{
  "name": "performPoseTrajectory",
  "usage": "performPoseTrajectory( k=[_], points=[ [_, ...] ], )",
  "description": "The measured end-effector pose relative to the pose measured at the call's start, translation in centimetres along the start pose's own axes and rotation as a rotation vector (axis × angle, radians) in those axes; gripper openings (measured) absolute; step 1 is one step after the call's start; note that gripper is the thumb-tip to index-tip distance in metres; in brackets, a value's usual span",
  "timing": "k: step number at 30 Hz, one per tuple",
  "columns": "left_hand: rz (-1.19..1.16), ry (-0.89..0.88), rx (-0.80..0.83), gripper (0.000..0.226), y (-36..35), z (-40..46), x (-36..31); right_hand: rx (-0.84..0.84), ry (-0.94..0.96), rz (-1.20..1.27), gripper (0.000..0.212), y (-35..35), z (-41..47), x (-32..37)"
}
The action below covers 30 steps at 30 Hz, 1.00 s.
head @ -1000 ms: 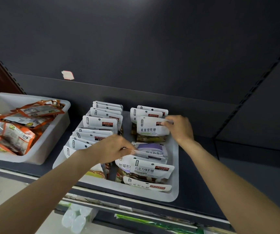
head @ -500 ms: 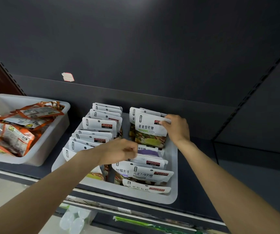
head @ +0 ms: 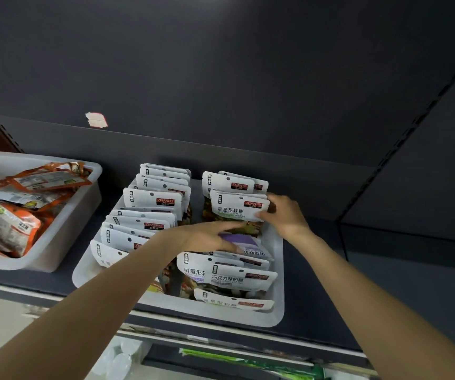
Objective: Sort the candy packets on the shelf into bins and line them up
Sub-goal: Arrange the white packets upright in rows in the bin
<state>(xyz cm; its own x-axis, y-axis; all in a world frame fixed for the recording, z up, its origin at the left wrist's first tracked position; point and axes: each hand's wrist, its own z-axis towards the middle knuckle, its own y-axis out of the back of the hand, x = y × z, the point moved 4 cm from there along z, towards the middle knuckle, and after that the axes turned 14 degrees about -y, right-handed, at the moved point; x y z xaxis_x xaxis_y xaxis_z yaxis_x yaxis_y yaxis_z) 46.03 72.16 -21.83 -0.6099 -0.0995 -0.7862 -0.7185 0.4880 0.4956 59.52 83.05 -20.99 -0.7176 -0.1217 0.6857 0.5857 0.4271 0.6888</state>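
Right hand [head: 284, 215] pinched the star-gummy packet [head: 234, 208], upright at centre frame in the white bin [head: 277, 270]. Left hand [head: 207, 237], fingers extended, lay just below it on a purple packet [head: 241, 239].

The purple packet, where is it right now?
Head view: the purple packet lies flat in the right row of the middle bin, under the left hand, between the upright star-candy packet and the front packets.
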Motion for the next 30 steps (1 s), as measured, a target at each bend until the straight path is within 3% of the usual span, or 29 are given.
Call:
performPoseTrajectory(
  k=[6, 12, 19, 24, 30],
  points=[
    [0.155, 0.02, 0.042, 0.059, -1.4, 0.2, 0.9, -0.124, 0.021, -0.105, 0.022, -0.3, 0.8, -0.3],
    [0.259, 0.01, 0.16, 0.057, -2.1, -1.5, 0.0, -0.179, -0.007, -0.133, 0.022, -0.5, 1.2, -0.3],
    [0.498, -0.065, -0.148, 0.038, -1.7, 2.1, 0.9, -0.169, -0.002, -0.124, 0.021, -0.4, 0.7, -0.6],
    [0.561, 0.005, -0.186, 0.069, -2.1, 2.3, 3.5, -0.183, -0.011, -0.144, 0.021, -0.3, 0.6, -0.6],
    [0.535, 0.192, -0.041, 0.089, -2.4, 2.7, 4.9, -0.191, -0.011, -0.162, 0.021, -0.2, 0.7, -0.7]
  ],
)
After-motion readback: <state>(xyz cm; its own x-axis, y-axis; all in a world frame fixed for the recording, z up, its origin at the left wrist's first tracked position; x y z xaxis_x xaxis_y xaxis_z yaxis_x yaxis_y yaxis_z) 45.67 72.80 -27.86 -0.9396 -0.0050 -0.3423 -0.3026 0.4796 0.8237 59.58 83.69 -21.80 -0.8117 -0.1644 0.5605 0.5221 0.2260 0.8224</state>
